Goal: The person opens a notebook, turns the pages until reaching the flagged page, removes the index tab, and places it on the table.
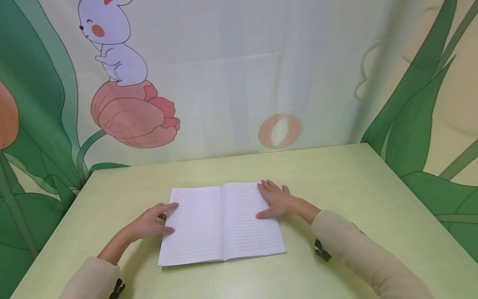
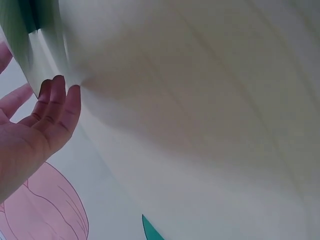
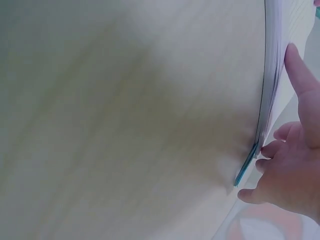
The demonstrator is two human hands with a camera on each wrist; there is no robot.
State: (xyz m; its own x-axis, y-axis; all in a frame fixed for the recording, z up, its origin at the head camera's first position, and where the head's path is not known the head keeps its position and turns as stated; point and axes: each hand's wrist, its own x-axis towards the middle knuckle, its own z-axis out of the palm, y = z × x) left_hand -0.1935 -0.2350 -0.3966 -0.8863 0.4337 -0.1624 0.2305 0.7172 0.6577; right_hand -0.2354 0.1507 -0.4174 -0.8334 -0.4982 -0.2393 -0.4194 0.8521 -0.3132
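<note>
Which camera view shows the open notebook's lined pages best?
The head view: both lined pages face up, mostly uncovered. The right wrist view catches page edges and a sliver of their lines; the left wrist view shows no lines I can discern.

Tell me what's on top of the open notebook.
On the notebook, the right hand lies over the right outer edge; the left hand has thumb and one finger over the left. Both pages are ruled; anything beneath the hands is hidden.
</note>
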